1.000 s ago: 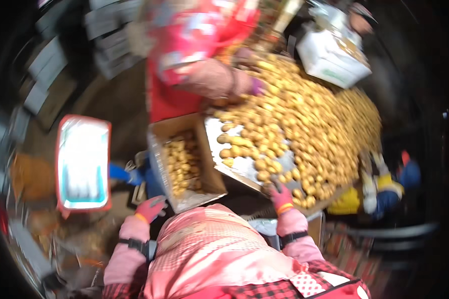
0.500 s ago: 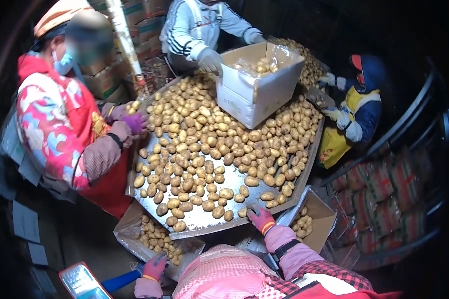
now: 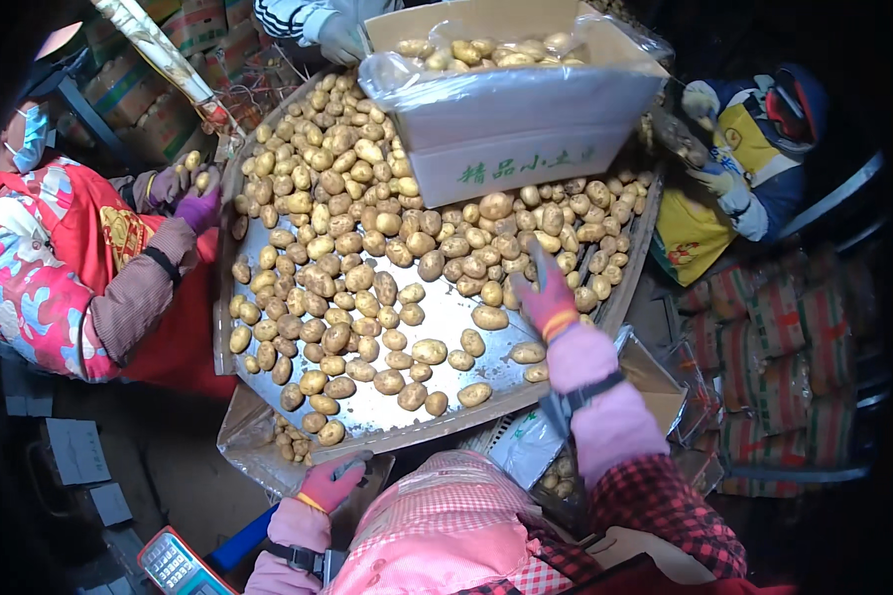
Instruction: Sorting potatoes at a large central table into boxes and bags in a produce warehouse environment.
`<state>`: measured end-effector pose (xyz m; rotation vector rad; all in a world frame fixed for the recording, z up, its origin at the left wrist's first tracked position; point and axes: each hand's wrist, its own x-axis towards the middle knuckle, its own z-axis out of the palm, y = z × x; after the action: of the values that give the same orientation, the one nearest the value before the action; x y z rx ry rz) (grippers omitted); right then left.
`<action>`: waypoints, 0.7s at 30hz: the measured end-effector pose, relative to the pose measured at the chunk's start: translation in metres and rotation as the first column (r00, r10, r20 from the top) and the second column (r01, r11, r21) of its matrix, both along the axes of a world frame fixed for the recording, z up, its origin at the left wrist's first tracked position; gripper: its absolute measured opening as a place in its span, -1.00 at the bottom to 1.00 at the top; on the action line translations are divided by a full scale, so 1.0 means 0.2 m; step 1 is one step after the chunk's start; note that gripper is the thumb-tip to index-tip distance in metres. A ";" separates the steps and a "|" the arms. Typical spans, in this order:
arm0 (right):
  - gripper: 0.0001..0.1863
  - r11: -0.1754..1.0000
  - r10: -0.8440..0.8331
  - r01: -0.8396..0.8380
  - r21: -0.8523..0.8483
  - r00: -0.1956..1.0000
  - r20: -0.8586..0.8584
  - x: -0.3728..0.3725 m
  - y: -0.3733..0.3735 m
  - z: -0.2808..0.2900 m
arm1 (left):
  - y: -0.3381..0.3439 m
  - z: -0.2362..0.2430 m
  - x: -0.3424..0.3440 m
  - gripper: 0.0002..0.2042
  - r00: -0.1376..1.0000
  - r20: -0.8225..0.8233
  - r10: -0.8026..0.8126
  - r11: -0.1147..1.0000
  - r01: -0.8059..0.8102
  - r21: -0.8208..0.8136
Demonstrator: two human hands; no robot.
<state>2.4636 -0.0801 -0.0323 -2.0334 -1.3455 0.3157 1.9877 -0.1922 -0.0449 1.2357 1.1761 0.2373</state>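
Observation:
My right hand [image 3: 549,297], in a pink glove with grey fingertips, reaches over the right part of the metal sorting table [image 3: 445,322]. Its fingers are stretched and apart among the potatoes [image 3: 335,337], touching or just above them; nothing shows in its grip. Low on the left, my left hand [image 3: 333,483] wears a matching glove. Its fingers look extended and loosely bent, close to an open carton [image 3: 236,433] with potatoes and a clear liner at the table's front edge. Whether it touches anything is unclear.
A large white carton [image 3: 511,139] full of potatoes stands at the table's far side, a co-worker's gloved hand [image 3: 342,40] at its edge. Co-workers flank the table left and right. Another carton [image 3: 655,382] is at the front right; red-green sacks [image 3: 764,347] are stacked beyond. A keypad device [image 3: 176,565] lies lower left.
My right hand has moved from the table's front edge farther over the potatoes. My left hand has shifted up and slightly right. The view has shifted, and the white carton appears nearer.

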 end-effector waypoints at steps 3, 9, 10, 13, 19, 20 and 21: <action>-0.32 0.994 0.102 -0.098 -0.046 0.990 0.095 0.14 0.37 0.09 | 0.02 -0.08 0.04 -0.66 0.999 -0.037 -0.004 0.998 0.001 -0.062; -0.35 0.943 0.139 -0.080 -0.322 0.976 0.165 0.05 0.53 -0.02 | 0.01 -0.12 0.05 -0.61 0.988 -0.132 0.076 0.991 -0.090 -0.100; -0.33 0.961 0.130 -0.061 -0.269 0.961 0.245 0.01 0.49 -0.06 | 0.01 -0.10 0.06 -0.61 0.982 -0.182 0.055 0.991 -0.077 -0.113; -0.28 0.961 0.224 -0.145 -0.235 0.909 0.351 -0.08 0.37 -0.12 | 0.03 -0.05 0.09 -0.70 0.977 -0.212 0.007 0.997 -0.024 -0.078; -0.38 0.891 0.455 -0.410 -0.196 0.811 0.368 -0.35 -0.07 -0.03 | 0.11 0.02 0.13 -0.71 0.995 -0.100 0.020 0.988 -0.034 -0.149; -0.39 0.886 0.460 -0.393 -0.246 0.810 0.364 -0.37 -0.16 -0.02 | 0.12 0.01 0.13 -0.71 0.999 -0.032 0.034 0.981 -0.039 -0.190; -0.39 0.899 0.438 -0.403 -0.172 0.809 0.391 -0.35 -0.24 -0.01 | 0.11 -0.01 0.13 -0.72 0.997 0.030 0.070 0.969 -0.061 -0.237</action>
<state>2.3939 -0.1272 -0.0340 -1.9143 -2.0977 0.1217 2.0130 -0.1696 -0.0460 0.9808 1.1768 0.1638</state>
